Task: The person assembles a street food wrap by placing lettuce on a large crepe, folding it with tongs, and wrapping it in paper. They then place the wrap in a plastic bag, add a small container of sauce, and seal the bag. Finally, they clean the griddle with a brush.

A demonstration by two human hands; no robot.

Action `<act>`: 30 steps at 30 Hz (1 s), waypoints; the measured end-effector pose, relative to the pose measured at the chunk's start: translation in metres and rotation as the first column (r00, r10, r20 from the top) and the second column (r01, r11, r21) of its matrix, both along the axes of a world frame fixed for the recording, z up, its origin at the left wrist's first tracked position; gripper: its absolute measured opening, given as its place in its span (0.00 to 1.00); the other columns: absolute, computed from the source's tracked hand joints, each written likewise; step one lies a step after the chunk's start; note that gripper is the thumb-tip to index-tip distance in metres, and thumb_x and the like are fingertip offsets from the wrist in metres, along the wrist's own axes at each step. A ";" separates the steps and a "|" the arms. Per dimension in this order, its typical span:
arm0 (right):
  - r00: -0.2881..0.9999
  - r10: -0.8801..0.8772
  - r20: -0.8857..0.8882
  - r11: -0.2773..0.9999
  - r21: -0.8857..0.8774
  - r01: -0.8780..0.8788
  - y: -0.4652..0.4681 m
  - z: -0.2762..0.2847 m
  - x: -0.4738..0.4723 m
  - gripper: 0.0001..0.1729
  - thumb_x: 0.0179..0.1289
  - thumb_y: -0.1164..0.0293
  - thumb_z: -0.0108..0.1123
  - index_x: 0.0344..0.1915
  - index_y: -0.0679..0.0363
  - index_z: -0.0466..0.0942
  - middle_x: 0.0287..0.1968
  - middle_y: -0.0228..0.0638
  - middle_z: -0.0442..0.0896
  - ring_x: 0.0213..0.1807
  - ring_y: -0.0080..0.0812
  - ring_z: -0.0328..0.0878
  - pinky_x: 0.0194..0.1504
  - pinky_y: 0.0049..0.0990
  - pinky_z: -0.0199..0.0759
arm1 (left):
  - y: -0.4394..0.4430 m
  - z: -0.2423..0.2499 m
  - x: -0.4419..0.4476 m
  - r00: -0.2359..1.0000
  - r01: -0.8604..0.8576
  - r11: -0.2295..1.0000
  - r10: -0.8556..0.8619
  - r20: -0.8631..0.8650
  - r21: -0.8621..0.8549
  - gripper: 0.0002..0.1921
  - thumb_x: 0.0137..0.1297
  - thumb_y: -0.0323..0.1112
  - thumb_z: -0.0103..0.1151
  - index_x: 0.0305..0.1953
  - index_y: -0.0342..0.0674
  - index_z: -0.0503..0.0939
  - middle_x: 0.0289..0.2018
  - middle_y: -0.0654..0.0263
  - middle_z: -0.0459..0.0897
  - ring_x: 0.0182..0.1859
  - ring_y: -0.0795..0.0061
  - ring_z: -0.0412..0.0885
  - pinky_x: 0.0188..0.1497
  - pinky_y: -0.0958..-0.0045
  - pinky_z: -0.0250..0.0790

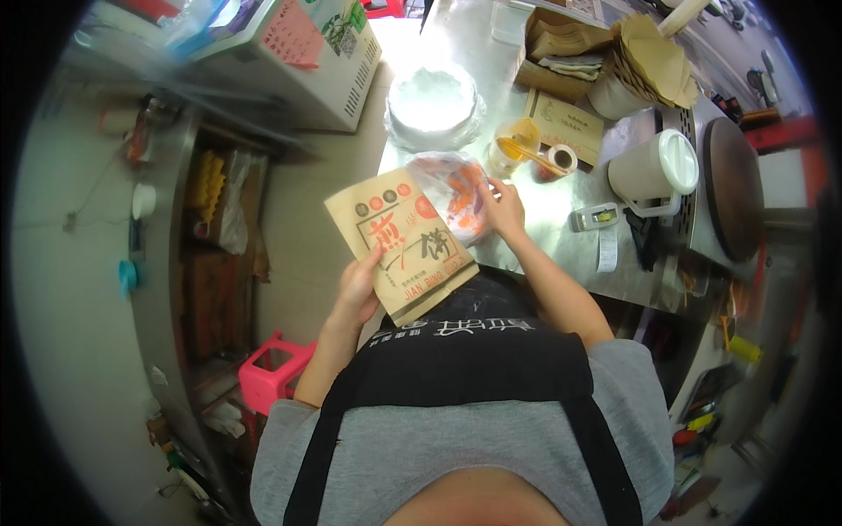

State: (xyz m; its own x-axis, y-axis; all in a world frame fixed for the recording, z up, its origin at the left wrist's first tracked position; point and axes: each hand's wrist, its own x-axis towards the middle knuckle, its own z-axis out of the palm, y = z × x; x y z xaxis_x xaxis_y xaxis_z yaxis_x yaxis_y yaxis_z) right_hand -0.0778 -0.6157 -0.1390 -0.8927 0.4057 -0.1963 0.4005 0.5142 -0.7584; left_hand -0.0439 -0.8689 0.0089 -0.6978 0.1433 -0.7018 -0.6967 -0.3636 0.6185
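My left hand (360, 284) grips the lower left edge of a flat brown paper food bag (411, 246), printed in red and black and tilted over my apron. Behind the bag, on the steel counter's edge, lies a clear plastic bag (464, 191) with orange pieces in it. My right hand (503, 207) is at the right side of that plastic bag, fingers bent with thumb and forefinger at its rim; whether they pinch the film is hard to tell. Beyond it stand a plastic cup with yellow contents (516, 141), wooden chopsticks (533, 156) and a roll (559, 161).
A plastic-wrapped round container (433, 105) stands farther back on the counter. To the right are a lidded pitcher (648, 171), a small white device (594, 216) and a round griddle (733, 191). Stacked paper bags (651, 59) stand at the back. A pink stool (273, 371) is at lower left.
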 end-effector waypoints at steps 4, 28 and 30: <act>0.993 -0.052 -0.102 0.998 -0.024 0.050 -0.003 0.004 -0.007 0.14 0.57 0.62 0.59 0.39 0.58 0.82 0.35 0.39 0.77 0.36 0.37 0.77 0.40 0.31 0.69 | -0.003 0.001 -0.011 0.974 0.004 0.992 -0.032 -0.224 -0.125 0.19 0.70 0.37 0.44 0.55 0.28 0.67 0.51 0.56 0.75 0.51 0.69 0.75 0.54 0.71 0.68; 0.947 -0.109 0.301 0.244 -0.916 0.319 -0.001 -0.004 -0.056 0.15 0.66 0.64 0.51 0.43 0.65 0.70 0.38 0.40 0.75 0.36 0.30 0.73 0.36 0.28 0.70 | 0.032 -0.061 -0.041 0.555 0.452 0.485 -0.810 -0.189 -0.749 0.21 0.70 0.43 0.39 0.52 0.30 0.70 0.44 0.45 0.79 0.50 0.56 0.76 0.53 0.64 0.64; 0.900 -0.051 0.434 0.302 -0.852 0.428 0.007 0.023 -0.061 0.13 0.66 0.65 0.51 0.44 0.64 0.70 0.36 0.38 0.76 0.35 0.31 0.73 0.36 0.30 0.70 | 0.033 -0.053 -0.036 0.533 0.454 0.450 -0.829 -0.170 -0.769 0.21 0.70 0.42 0.39 0.52 0.29 0.70 0.43 0.45 0.79 0.50 0.55 0.77 0.53 0.64 0.64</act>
